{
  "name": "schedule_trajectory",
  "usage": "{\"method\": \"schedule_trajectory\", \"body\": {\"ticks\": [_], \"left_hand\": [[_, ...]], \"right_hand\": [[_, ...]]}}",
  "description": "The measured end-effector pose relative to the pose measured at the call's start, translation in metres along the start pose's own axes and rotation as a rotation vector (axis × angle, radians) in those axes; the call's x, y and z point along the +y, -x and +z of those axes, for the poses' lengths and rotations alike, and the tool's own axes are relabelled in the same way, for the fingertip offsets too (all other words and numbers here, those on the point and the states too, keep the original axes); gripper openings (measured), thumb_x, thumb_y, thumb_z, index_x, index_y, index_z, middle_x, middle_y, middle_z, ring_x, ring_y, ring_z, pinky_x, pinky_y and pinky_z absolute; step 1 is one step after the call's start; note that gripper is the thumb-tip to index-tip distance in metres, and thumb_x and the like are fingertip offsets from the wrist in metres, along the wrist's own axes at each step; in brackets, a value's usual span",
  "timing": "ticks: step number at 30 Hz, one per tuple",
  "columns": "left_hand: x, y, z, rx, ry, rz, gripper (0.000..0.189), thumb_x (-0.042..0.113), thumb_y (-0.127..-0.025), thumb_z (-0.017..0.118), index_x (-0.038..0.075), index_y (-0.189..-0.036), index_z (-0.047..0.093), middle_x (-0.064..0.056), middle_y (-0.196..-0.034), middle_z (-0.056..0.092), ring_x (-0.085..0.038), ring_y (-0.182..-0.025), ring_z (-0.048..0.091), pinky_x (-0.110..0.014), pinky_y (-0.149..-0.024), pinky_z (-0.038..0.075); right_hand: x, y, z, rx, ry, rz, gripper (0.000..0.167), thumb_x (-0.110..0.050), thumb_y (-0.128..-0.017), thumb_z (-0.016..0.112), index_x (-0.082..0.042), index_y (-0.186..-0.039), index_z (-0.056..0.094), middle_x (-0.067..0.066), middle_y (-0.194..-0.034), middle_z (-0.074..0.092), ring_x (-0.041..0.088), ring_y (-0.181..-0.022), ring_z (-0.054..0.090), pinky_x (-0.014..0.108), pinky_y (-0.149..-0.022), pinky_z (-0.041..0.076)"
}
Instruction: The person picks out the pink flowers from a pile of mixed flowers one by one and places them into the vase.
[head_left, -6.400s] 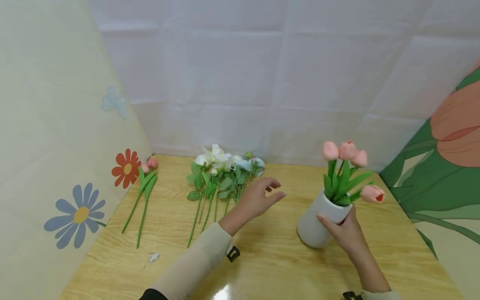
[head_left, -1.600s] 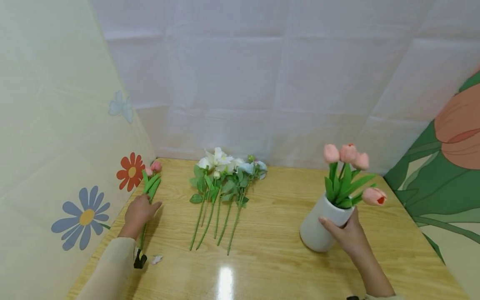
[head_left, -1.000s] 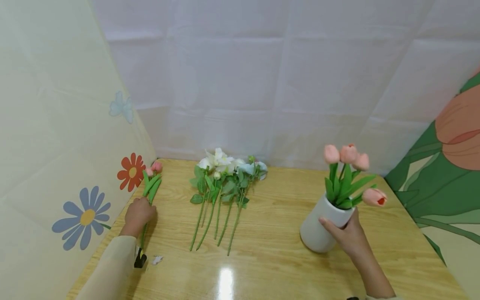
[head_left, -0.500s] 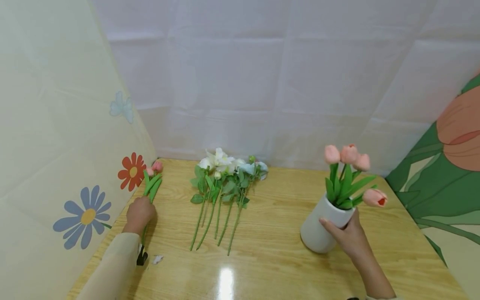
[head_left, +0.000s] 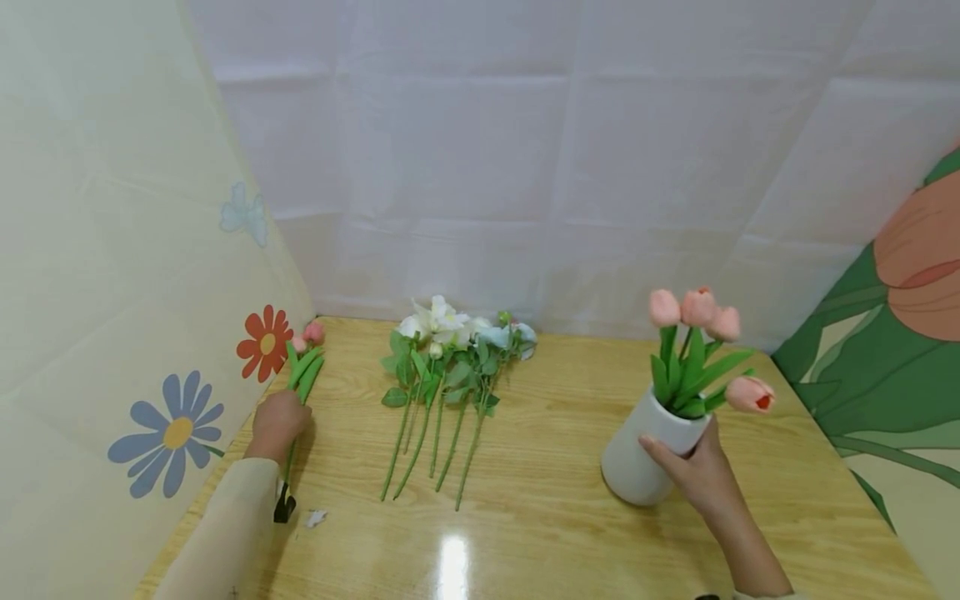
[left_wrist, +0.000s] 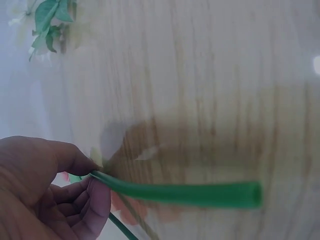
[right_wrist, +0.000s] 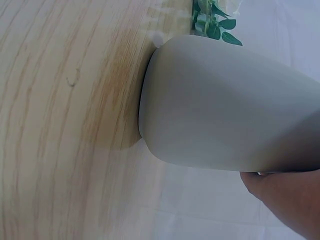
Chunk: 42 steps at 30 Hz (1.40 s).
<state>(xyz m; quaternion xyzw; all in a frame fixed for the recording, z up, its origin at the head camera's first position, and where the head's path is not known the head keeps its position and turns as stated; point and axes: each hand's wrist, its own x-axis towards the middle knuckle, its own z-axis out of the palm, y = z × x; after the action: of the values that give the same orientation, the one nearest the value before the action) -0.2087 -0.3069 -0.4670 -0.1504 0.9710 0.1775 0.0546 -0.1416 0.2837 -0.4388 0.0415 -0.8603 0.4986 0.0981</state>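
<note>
At the table's left edge, my left hand (head_left: 278, 423) is over two pink tulips (head_left: 307, 379) lying there. The left wrist view shows its thumb and forefinger pinching one green tulip stem (left_wrist: 200, 194), whose cut end sticks out past the fingers. A second stem (left_wrist: 122, 227) runs below that hand. On the right, my right hand (head_left: 693, 467) grips the white vase (head_left: 637, 454) near its rim, thumb on the front, the other fingers hidden behind. Several pink tulips (head_left: 697, 308) stand in the vase, one (head_left: 748, 394) leaning out to the right. The vase's base (right_wrist: 150, 100) is at the tabletop.
Several white flowers (head_left: 441, 321) and pale blue flowers (head_left: 498, 335) with long green stems lie mid-table toward the back. A small white scrap (head_left: 316, 518) is near the left forearm. A white cloth backdrop (head_left: 450, 167) rises behind the wooden table (head_left: 540, 517), with printed cloths at both sides.
My left hand has gone from mid-table to the tulips on the left. Its thumb, spread at first there, has closed in on a stem. The right hand keeps holding the vase in place.
</note>
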Motion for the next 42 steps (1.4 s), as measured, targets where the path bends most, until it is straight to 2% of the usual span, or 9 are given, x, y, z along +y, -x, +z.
{"method": "schedule_trajectory", "body": {"ticks": [4, 10, 15, 19, 21, 24, 28, 34, 42], "left_hand": [[0.000, -0.001, -0.001, 0.002, 0.014, -0.017, 0.030, 0.017, -0.095, 0.058, -0.011, -0.087, 0.064, -0.021, -0.083, 0.062, -0.031, -0.072, 0.057, -0.042, -0.065, 0.049], [0.002, 0.001, -0.002, 0.050, 0.042, -0.005, 0.033, 0.019, -0.097, 0.056, -0.003, -0.072, 0.060, -0.018, -0.075, 0.061, -0.029, -0.066, 0.057, -0.039, -0.058, 0.049], [0.006, 0.006, -0.003, 0.124, 0.094, 0.017, 0.037, 0.016, -0.096, 0.053, 0.006, -0.060, 0.051, -0.010, -0.062, 0.052, -0.024, -0.056, 0.051, -0.033, -0.050, 0.043], [0.010, 0.010, -0.005, 0.135, 0.154, 0.034, 0.040, 0.011, -0.096, 0.049, 0.010, -0.057, 0.047, -0.002, -0.053, 0.042, -0.017, -0.050, 0.041, -0.028, -0.046, 0.035], [0.012, 0.012, -0.007, 0.116, 0.190, 0.034, 0.038, 0.011, -0.099, 0.047, 0.005, -0.062, 0.054, -0.002, -0.054, 0.048, -0.015, -0.050, 0.044, -0.028, -0.047, 0.037], [0.017, 0.013, -0.009, 0.074, 0.289, 0.005, 0.031, 0.011, -0.103, 0.047, -0.008, -0.088, 0.067, -0.014, -0.072, 0.066, -0.016, -0.056, 0.060, -0.031, -0.052, 0.049], [0.021, 0.012, -0.009, 0.016, 0.435, -0.042, 0.033, 0.009, -0.106, 0.046, -0.016, -0.120, 0.062, -0.025, -0.102, 0.071, -0.016, -0.065, 0.071, -0.034, -0.064, 0.060], [0.023, 0.012, -0.010, -0.019, 0.568, -0.070, 0.031, 0.005, -0.106, 0.042, -0.017, -0.118, 0.060, -0.023, -0.098, 0.070, -0.011, -0.062, 0.068, -0.032, -0.065, 0.062], [0.026, 0.016, -0.010, 0.017, 0.568, -0.061, 0.034, 0.010, -0.109, 0.041, -0.015, -0.120, 0.061, -0.020, -0.101, 0.070, -0.009, -0.064, 0.068, -0.032, -0.068, 0.062]], "right_hand": [[0.000, -0.001, 0.000, 0.004, -0.014, -0.013, 0.087, -0.012, -0.094, 0.073, -0.014, -0.156, 0.011, 0.002, -0.130, 0.044, -0.004, -0.105, 0.049, 0.012, -0.081, 0.045], [0.001, -0.002, 0.000, -0.004, -0.033, -0.024, 0.087, -0.011, -0.095, 0.072, -0.018, -0.157, 0.010, -0.002, -0.128, 0.044, -0.003, -0.106, 0.050, 0.012, -0.082, 0.045], [0.000, -0.002, 0.000, -0.015, -0.031, -0.013, 0.089, -0.013, -0.096, 0.071, -0.017, -0.158, 0.007, 0.002, -0.132, 0.043, -0.003, -0.106, 0.049, 0.012, -0.082, 0.045], [0.002, -0.002, -0.001, -0.015, -0.005, 0.013, 0.093, -0.015, -0.096, 0.072, -0.015, -0.159, 0.003, 0.008, -0.136, 0.041, -0.006, -0.105, 0.047, 0.010, -0.080, 0.044], [0.002, -0.001, -0.001, -0.013, 0.006, 0.022, 0.094, -0.016, -0.096, 0.072, -0.014, -0.159, 0.003, 0.010, -0.137, 0.041, -0.008, -0.105, 0.046, 0.009, -0.080, 0.043], [0.002, -0.001, -0.001, -0.014, 0.006, 0.026, 0.093, -0.016, -0.096, 0.072, -0.014, -0.159, 0.003, 0.010, -0.138, 0.041, -0.008, -0.105, 0.046, 0.008, -0.080, 0.043], [0.002, -0.001, -0.001, -0.008, 0.005, 0.018, 0.093, -0.015, -0.096, 0.072, -0.014, -0.159, 0.003, 0.009, -0.136, 0.041, -0.008, -0.105, 0.047, 0.007, -0.080, 0.042], [0.001, 0.000, -0.002, -0.003, 0.007, 0.029, 0.094, -0.017, -0.096, 0.072, -0.015, -0.159, 0.002, 0.010, -0.137, 0.041, -0.009, -0.104, 0.047, 0.007, -0.080, 0.042], [0.002, -0.002, -0.001, 0.003, -0.013, 0.013, 0.094, -0.013, -0.095, 0.072, -0.017, -0.158, 0.003, 0.003, -0.133, 0.042, -0.007, -0.105, 0.048, 0.008, -0.081, 0.043]]}}
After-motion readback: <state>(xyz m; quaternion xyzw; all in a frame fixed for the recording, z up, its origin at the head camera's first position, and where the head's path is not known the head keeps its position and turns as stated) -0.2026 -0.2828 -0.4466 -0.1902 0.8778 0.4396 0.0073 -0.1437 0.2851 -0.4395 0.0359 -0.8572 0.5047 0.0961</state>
